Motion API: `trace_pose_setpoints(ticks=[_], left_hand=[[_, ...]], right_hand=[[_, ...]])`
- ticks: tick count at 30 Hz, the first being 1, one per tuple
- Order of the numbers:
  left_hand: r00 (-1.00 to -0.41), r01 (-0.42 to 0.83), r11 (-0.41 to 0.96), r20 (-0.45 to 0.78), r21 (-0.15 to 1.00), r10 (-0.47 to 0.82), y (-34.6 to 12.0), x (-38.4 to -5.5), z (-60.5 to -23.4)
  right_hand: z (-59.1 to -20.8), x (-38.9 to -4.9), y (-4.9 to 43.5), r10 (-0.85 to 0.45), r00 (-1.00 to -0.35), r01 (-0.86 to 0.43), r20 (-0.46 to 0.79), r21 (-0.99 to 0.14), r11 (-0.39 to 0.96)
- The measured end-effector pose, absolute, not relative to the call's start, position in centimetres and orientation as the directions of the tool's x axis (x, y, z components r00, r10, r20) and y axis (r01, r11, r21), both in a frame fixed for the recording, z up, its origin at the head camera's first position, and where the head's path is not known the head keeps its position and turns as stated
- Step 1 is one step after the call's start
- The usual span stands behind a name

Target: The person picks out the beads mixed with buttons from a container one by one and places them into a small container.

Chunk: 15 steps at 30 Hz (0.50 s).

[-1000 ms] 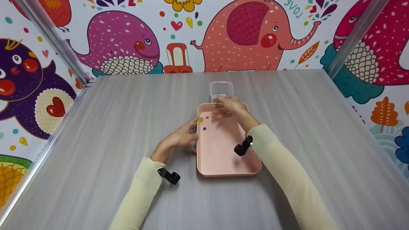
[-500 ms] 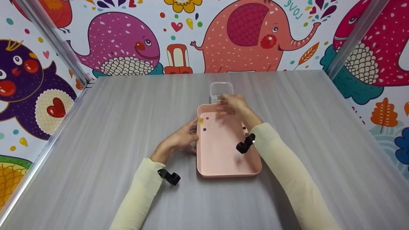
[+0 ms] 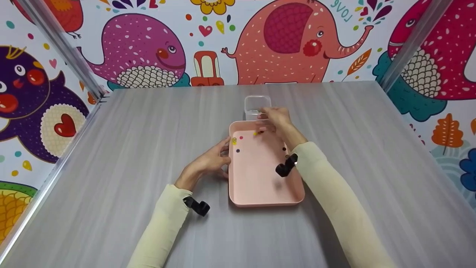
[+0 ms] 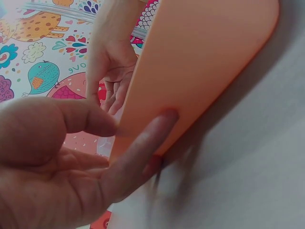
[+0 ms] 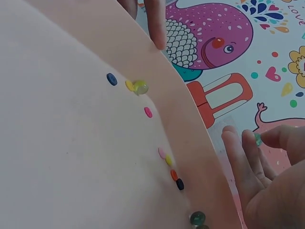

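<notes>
A pink rectangular tray (image 3: pixel 260 175) lies before me. My left hand (image 3: pixel 211 160) rests against its left side; in the left wrist view the thumb reaches the rim and an extended finger touches the outer wall. Beyond the tray's far end, my right hand (image 3: pixel 278 118) hovers at a small clear plastic box (image 3: pixel 257 100). Thumb and fingertip pinch a green glass marble (image 5: pixel 258 139). Inside the tray lie several small buttons, among them a dark blue button (image 5: pixel 111 79) and a pink button (image 5: pixel 148 112), plus a yellowish marble (image 5: pixel 140 87) and a green marble (image 5: pixel 198 218).
Everything stands on a grey wood-grain table (image 3: pixel 148 149). Walls printed with cartoon animals (image 3: pixel 145 52) rise behind and at the sides, with metal posts (image 3: pixel 63 48) at the corners. A black camera is strapped to each sleeve.
My right hand has moved slightly right and away from me at the clear box, uncovering small pieces by the tray's far and right walls. My left hand has stayed put.
</notes>
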<state>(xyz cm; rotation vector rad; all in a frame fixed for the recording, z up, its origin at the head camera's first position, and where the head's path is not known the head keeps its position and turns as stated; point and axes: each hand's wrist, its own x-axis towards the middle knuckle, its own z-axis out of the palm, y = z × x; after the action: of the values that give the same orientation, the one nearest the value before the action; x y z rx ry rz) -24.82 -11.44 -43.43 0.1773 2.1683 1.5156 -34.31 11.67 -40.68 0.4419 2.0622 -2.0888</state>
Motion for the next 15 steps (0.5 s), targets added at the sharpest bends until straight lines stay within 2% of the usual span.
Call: trace_pose_setpoints(ticks=[15], left_hand=[[-0.869,-0.163,0.362,-0.308,0.918,0.388,-11.47,-24.82,-43.48]], right_hand=[[-40.96,-34.49,11.98,0.121,-0.953,0.283,-0.277,-0.959,0.033]])
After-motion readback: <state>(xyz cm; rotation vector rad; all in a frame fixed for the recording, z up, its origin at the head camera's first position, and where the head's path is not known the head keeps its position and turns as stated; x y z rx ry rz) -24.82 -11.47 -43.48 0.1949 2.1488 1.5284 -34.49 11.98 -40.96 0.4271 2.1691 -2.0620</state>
